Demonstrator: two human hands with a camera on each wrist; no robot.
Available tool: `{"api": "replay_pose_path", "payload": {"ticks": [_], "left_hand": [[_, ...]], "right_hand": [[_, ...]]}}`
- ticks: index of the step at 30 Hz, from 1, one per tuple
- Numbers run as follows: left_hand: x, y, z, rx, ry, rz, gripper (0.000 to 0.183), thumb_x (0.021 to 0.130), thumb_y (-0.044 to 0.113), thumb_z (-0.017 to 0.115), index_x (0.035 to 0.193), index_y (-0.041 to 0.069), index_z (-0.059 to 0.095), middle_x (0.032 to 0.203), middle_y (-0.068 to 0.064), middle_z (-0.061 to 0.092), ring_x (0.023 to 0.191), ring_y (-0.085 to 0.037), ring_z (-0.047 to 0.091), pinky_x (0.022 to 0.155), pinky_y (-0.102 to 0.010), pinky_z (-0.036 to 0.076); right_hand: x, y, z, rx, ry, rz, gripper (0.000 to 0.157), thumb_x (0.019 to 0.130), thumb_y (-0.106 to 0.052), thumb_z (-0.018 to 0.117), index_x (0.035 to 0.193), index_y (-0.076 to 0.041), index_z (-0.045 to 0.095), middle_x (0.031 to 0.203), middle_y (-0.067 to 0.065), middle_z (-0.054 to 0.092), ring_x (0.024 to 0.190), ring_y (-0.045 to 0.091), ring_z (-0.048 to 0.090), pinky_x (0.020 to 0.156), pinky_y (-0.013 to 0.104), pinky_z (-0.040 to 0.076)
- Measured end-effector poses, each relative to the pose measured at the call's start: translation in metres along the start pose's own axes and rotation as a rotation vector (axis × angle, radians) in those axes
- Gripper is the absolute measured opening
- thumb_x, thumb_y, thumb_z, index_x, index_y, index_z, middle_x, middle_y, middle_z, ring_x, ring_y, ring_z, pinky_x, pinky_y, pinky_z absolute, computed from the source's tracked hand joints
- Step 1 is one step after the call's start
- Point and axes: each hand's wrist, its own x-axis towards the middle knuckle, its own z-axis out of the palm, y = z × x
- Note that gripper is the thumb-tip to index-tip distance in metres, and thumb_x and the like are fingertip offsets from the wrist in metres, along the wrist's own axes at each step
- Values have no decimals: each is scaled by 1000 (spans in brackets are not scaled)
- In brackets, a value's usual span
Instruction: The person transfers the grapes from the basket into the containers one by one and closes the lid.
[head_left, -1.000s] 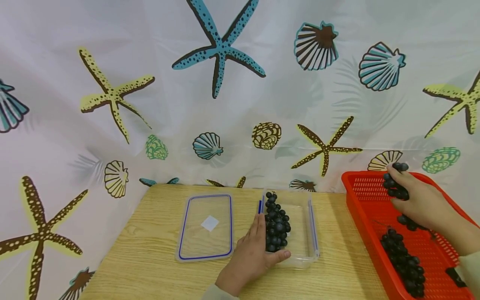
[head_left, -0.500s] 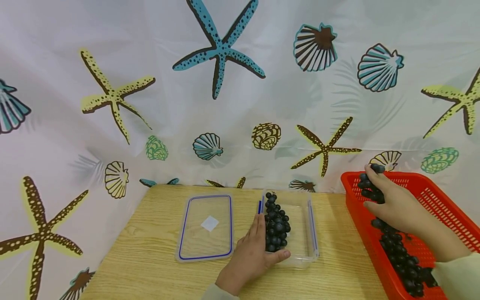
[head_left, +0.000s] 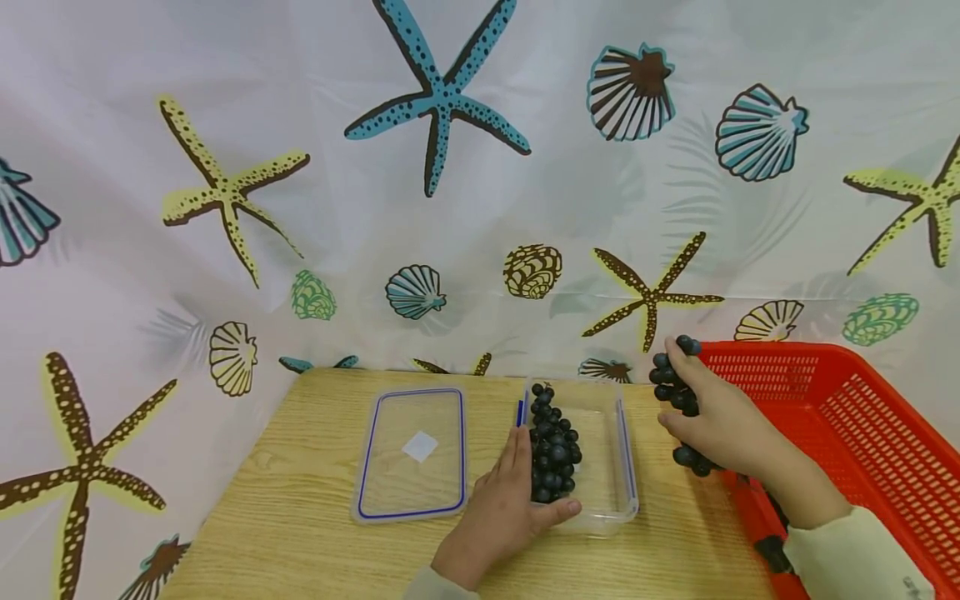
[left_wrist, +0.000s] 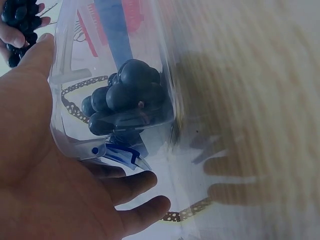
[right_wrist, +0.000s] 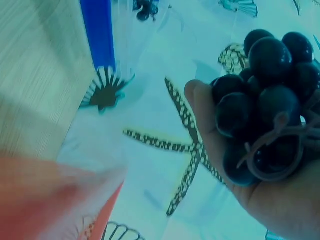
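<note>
My right hand (head_left: 722,421) grips a bunch of dark grapes (head_left: 672,385) in the air, between the red basket and the clear plastic container (head_left: 600,521). In the right wrist view, the held grapes (right_wrist: 270,60) fill the palm and a curved stem shows. My left hand (head_left: 501,508) rests against the container, its straight fingers along the left wall and its thumb along the near wall. Inside, along that left wall, lies another bunch of grapes (head_left: 557,450). Seen from the left wrist, those grapes (left_wrist: 127,95) show through the clear wall above my fingertips.
A clear lid (head_left: 408,483) with a blue seal lies flat on the wooden table (head_left: 300,467), left of the container. The red basket (head_left: 806,354) stands at the right, partly behind my right forearm. A patterned curtain (head_left: 480,225) hangs behind the table.
My right hand has carried its bunch of grapes leftward, from over the red basket to past its left rim. My left hand and the container have stayed in place.
</note>
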Motion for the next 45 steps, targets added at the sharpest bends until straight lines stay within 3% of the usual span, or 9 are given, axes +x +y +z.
{"api": "replay_pose_path", "payload": {"ticks": [8,12,19,22,26,29,35,42,45], "left_hand": [[0,0,1,10,9,0,117,87,72,63,163,5,5,167,-18,7,143,-45,32,107,-67,29],[1,0,1,10,9,0,117,87,72,63,163,5,5,167,-18,7,142,-46,34,107,-68,30],[1,-1,0,20,3,1,116,87,72,62,163,5,5,167,-19,6,139,-48,37,105,-69,31],[1,-2,0,16,0,2,116,87,72,62,163,5,5,167,-19,6,138,-48,38,105,-69,32],[1,-2,0,11,-4,4,115,88,71,62,163,4,4,167,-19,6,141,-46,35,105,-68,32],[1,-1,0,10,-5,3,115,88,70,62,163,4,4,167,-19,5,142,-45,34,106,-67,32],[1,1,-1,6,-11,1,116,88,70,63,163,5,3,167,-18,4,142,-44,34,106,-67,32],[-1,1,-2,13,-20,7,116,88,72,61,162,4,3,167,-20,4,142,-43,36,105,-66,34],[0,1,-2,15,-23,3,116,88,72,61,162,4,3,167,-19,4,143,-43,34,105,-65,34]], "right_hand": [[9,-11,17,19,-26,5,93,97,-21,68,164,-15,4,162,32,6,132,54,42,88,58,50],[15,-13,25,42,-41,2,94,97,-20,68,164,-13,3,163,31,7,106,46,65,78,52,56],[28,-17,47,44,-35,-29,96,94,-21,70,161,0,5,159,35,18,142,53,27,105,65,34],[33,-19,58,59,-51,2,97,94,-22,70,161,2,5,159,35,18,142,53,28,107,65,32],[39,-20,74,82,-87,62,97,92,-20,67,161,1,1,160,34,14,96,37,66,96,55,46],[45,-22,85,87,-87,106,98,90,-16,66,161,1,0,160,35,13,61,21,56,74,44,48],[53,-28,103,18,-65,164,94,90,-13,67,161,3,8,155,42,15,76,31,62,59,38,45],[55,-37,114,-168,-41,185,78,94,-23,67,157,5,29,153,43,22,108,48,63,82,56,53],[55,-39,114,-209,-22,184,69,95,-24,66,154,1,40,153,42,25,97,48,65,78,58,54]]}}
